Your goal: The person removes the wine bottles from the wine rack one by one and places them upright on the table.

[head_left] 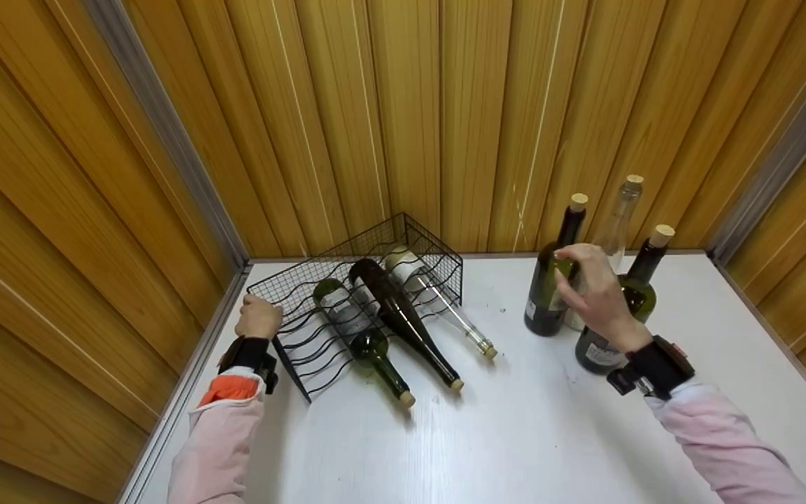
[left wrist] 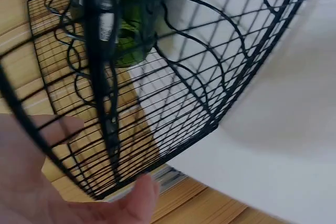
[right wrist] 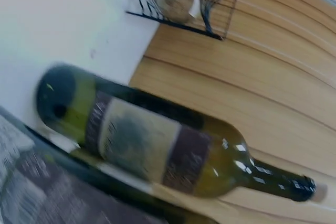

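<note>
My left hand [head_left: 259,317] grips the left corner of a black wire wine rack [head_left: 375,241], its fingers around the frame in the left wrist view. Three corked bottles lie in the rack: a green bottle [head_left: 368,341], a dark brown bottle [head_left: 403,318] and a clear bottle [head_left: 445,304]. On the right, my right hand [head_left: 599,294] hovers among three standing corked bottles, thumb and fingers apart and holding nothing. Nearest its fingertips is the left dark green bottle [head_left: 543,304]. Behind the hand stands a clear bottle [head_left: 616,234], partly hidden; another green bottle [head_left: 599,353] is beside the wrist.
A white table [head_left: 473,448] carries everything. Wood-panelled walls [head_left: 473,126] rise at its back and both sides, with grey metal strips in the corners. The necks of the lying bottles stick out past the rack's front.
</note>
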`<move>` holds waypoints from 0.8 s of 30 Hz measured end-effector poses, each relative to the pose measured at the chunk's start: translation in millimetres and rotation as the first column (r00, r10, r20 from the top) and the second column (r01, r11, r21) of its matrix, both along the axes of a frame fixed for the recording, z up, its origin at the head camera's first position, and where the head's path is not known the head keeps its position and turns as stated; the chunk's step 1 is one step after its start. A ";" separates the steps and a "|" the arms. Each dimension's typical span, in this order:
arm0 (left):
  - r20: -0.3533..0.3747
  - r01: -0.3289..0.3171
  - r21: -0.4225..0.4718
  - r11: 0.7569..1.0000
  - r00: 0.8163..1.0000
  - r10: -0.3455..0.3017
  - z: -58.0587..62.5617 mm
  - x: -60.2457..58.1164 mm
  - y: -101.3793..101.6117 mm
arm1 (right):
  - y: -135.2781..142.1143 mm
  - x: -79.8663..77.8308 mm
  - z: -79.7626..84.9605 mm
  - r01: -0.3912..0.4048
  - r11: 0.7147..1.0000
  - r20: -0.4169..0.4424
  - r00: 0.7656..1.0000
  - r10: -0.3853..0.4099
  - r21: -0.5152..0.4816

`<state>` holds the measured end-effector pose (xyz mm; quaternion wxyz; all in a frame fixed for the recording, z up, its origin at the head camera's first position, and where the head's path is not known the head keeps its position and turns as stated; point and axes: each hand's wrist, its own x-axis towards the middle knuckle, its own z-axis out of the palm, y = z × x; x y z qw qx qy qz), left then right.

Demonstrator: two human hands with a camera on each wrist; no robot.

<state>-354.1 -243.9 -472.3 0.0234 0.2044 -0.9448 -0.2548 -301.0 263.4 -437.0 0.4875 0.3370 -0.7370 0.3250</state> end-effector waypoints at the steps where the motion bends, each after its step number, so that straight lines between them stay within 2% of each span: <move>1: 0.016 0.002 -0.002 1.000 1.000 -0.002 -2.3 -0.6 -0.4 | -2.9 -2.1 -4.8 -0.003 1.000 0.022 1.000 0.003 0.015; 4: 0.025 0.005 -0.020 1.000 1.000 -0.004 -8.1 -1.2 -0.9 | -11.2 -8.0 -18.2 -0.004 0.998 0.095 0.995 -0.002 0.059; 8: -0.055 -0.025 -0.036 0.999 0.998 0.023 -15.4 -2.1 0.4 | -22.4 -16.1 -36.7 -0.018 0.996 0.218 0.976 -0.002 0.091; 10: -0.107 -0.035 -0.037 0.999 0.994 0.031 -19.3 -3.4 2.0 | -27.8 -21.0 -46.9 -0.031 0.995 0.292 0.956 0.002 0.095; 12: -0.157 -0.043 -0.037 0.998 0.987 0.037 -23.1 -4.3 3.6 | -33.7 -25.4 -56.8 -0.050 0.995 0.388 0.922 0.012 0.088; 14: -0.184 -0.047 -0.034 0.998 0.982 0.040 -25.4 -4.2 4.3 | -39.4 -28.8 -64.7 -0.074 0.995 0.509 0.860 0.026 0.073; 15: -0.192 -0.048 -0.031 0.998 0.980 0.041 -26.1 -4.0 4.5 | -42.5 -29.8 -67.9 -0.082 0.994 0.574 0.818 0.029 0.066; 18: -0.195 -0.061 -0.015 0.998 0.979 0.057 -26.6 -3.5 4.2 | -52.3 -31.7 -75.8 -0.096 0.993 0.750 0.661 0.014 0.066; 20: -0.191 -0.065 -0.006 0.998 0.980 0.062 -26.2 -3.1 3.9 | -58.9 -33.0 -80.6 -0.107 0.991 0.831 0.557 -0.006 0.079; 22: -0.189 -0.065 -0.004 0.998 0.980 0.063 -25.9 -2.7 3.6 | -65.5 -34.4 -85.4 -0.115 0.989 0.883 0.468 -0.033 0.098; 24: -0.182 -0.064 -0.003 0.998 0.981 0.062 -25.8 -2.2 3.4 | -72.2 -35.8 -89.9 -0.121 0.988 0.917 0.396 -0.044 0.100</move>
